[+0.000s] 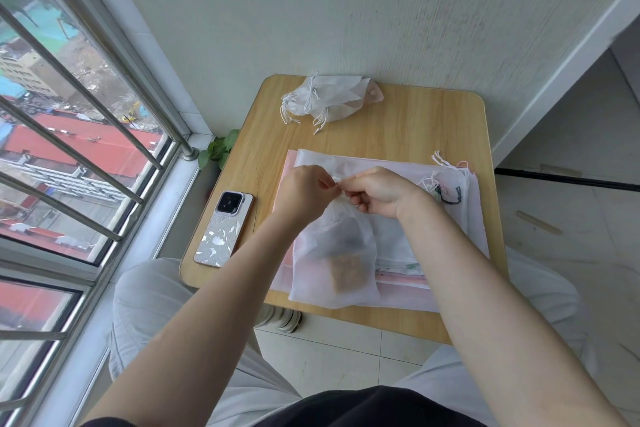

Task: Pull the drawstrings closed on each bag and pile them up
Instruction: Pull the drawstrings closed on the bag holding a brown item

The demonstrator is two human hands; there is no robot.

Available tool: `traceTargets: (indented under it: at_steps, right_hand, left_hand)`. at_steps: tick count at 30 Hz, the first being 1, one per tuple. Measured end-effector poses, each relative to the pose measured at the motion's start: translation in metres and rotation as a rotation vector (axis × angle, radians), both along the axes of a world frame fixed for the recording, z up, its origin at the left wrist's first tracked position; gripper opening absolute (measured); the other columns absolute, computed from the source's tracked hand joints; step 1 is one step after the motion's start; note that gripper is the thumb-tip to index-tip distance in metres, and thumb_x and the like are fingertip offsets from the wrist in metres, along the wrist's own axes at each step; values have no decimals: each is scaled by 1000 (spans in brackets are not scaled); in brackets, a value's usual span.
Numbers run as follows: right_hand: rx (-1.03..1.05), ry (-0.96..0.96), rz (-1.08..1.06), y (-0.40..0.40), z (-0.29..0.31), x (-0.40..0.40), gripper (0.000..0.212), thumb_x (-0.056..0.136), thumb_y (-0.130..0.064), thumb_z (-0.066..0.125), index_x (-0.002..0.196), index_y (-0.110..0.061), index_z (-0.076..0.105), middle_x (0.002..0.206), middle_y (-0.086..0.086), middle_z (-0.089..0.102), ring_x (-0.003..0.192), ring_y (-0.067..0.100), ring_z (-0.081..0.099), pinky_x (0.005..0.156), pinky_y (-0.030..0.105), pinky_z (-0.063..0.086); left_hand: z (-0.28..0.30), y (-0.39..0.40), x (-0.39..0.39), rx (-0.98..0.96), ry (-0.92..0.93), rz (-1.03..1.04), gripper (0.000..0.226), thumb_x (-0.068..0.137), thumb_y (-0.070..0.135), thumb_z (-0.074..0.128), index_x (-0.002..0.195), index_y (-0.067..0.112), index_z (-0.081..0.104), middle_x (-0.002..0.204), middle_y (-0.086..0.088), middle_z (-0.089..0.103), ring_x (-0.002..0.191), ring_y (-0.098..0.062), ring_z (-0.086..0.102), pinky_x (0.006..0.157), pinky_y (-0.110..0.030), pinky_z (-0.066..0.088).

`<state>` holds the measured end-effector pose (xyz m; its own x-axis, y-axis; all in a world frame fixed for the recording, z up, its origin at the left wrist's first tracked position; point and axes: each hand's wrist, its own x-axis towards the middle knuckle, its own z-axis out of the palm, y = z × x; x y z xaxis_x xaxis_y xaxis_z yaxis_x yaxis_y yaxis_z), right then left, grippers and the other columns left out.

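Note:
A small white translucent drawstring bag (334,260) with a brown square item inside lies near the front of the wooden table (408,128). My left hand (303,192) and my right hand (379,192) meet at its gathered neck, each pinching the white drawstring. The bag rests on a flat stack of larger white and pink bags (398,236). At the table's back edge sits a pile of small cinched white bags (323,100) with their cords hanging loose.
A phone (223,234) in a patterned case lies on the table's left front corner. Loose cord ends (446,163) and a black cord (450,196) lie at the right of the stack. A barred window stands left, a wall behind.

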<state>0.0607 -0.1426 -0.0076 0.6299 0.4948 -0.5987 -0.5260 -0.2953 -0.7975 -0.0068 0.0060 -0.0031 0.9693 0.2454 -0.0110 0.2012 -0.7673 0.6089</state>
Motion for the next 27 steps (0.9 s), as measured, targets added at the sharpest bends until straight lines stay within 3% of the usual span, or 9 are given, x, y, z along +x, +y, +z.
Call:
traceTargets:
  at_steps: [2, 5, 8, 11, 14, 16, 20, 24, 27]
  right_hand:
    - [36, 9, -9, -3, -3, 1, 3, 89, -4, 67, 90, -6, 65, 65, 1, 56, 57, 10, 44, 51, 21, 36]
    - [53, 6, -15, -5, -4, 2, 10, 88, -1, 67, 98, -3, 66, 65, 1, 60, 59, 11, 49, 52, 21, 41]
    - [14, -51, -19, -2, -3, 0, 6, 85, -7, 72, 89, -5, 67, 64, 2, 58, 57, 11, 48, 53, 22, 41]
    - [-20, -98, -29, 2, -5, 0, 9, 85, -8, 73, 82, -8, 64, 66, 5, 57, 56, 13, 49, 55, 25, 41]
    - [-61, -129, -48, 2, -10, 2, 12, 84, -12, 75, 81, -8, 63, 66, 6, 58, 55, 15, 50, 55, 26, 44]
    - [-107, -185, -100, -1, -13, 4, 12, 86, -11, 73, 81, -9, 62, 67, 6, 58, 53, 16, 50, 54, 26, 46]
    - [-213, -312, -272, -7, -20, 7, 21, 88, -7, 68, 72, -11, 56, 64, 5, 55, 51, 15, 50, 52, 27, 46]
    - [-233, -371, -326, -2, -23, 7, 17, 88, -10, 67, 73, -11, 59, 63, 3, 55, 49, 14, 50, 47, 25, 42]
    - [-212, -372, -252, -1, -19, 12, 10, 88, -14, 67, 79, -10, 63, 65, 1, 57, 49, 12, 49, 46, 23, 34]
  left_hand:
    - [5, 4, 4, -59, 88, 3, 17, 84, 29, 75, 86, 12, 76, 85, -1, 73, 80, -15, 66, 73, -33, 53]
    - [13, 11, 8, -249, 246, 22, 20, 86, 26, 72, 90, 6, 73, 79, -4, 68, 68, -14, 56, 65, -29, 48]
    - [21, 10, 9, -541, 355, 67, 13, 90, 14, 60, 89, 2, 65, 69, -3, 54, 62, -15, 46, 63, -26, 41]
    - [21, 11, 10, -617, 380, 63, 15, 94, 12, 51, 80, 6, 55, 66, -3, 48, 60, -16, 42, 61, -26, 38]
    - [20, 14, 9, -561, 394, 15, 24, 98, 19, 49, 78, 7, 54, 68, -3, 50, 63, -17, 43, 67, -29, 39]
    - [16, 20, 8, -395, 420, -26, 28, 99, 24, 49, 80, 6, 58, 72, -3, 52, 65, -16, 45, 68, -28, 40]
    - [3, 35, 6, -107, 437, -40, 38, 101, 32, 47, 102, -3, 64, 89, -10, 58, 78, -20, 49, 65, -30, 39]
    - [1, 34, 12, -42, 402, -22, 40, 100, 32, 49, 105, -4, 64, 96, -16, 64, 82, -22, 52, 73, -32, 42]
    - [5, 33, 15, -137, 314, -36, 37, 93, 41, 59, 107, 8, 66, 95, -2, 64, 85, -17, 57, 77, -31, 47]
